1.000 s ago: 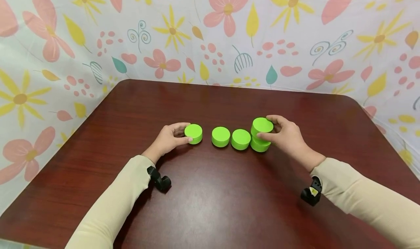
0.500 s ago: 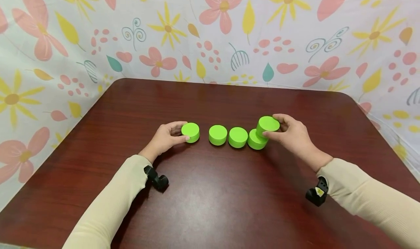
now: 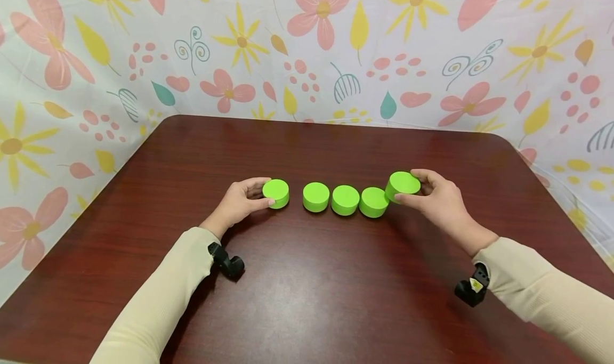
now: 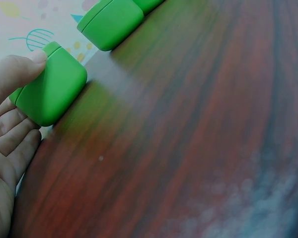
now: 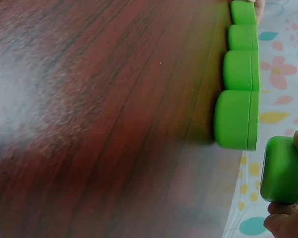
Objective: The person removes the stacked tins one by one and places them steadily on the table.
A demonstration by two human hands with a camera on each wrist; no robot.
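Note:
My left hand (image 3: 239, 203) pinches a small round green container (image 3: 276, 194) between thumb and fingers at the left end of a row. In the left wrist view this container (image 4: 57, 91) stands on the table, a seam near its top. My right hand (image 3: 446, 204) grips another green container (image 3: 402, 187) at the row's right end. The right wrist view shows this container (image 5: 283, 171) raised off the table and slightly tilted. Between the hands stand three more: one container (image 3: 315, 197), a middle container (image 3: 345, 200) and a right container (image 3: 373, 202), close together.
The dark red-brown wooden table (image 3: 307, 284) has a glossy surface with a light reflection in front of the row. Behind it hangs a white cloth (image 3: 288, 60) printed with flowers and leaves. A black wrist device (image 3: 226, 261) sits on the left sleeve, another wrist device (image 3: 472, 285) on the right.
My right hand has carried its container from above the rightmost standing one off to the right, uncovering that one. My left hand stays on its container; the whole view has shifted slightly.

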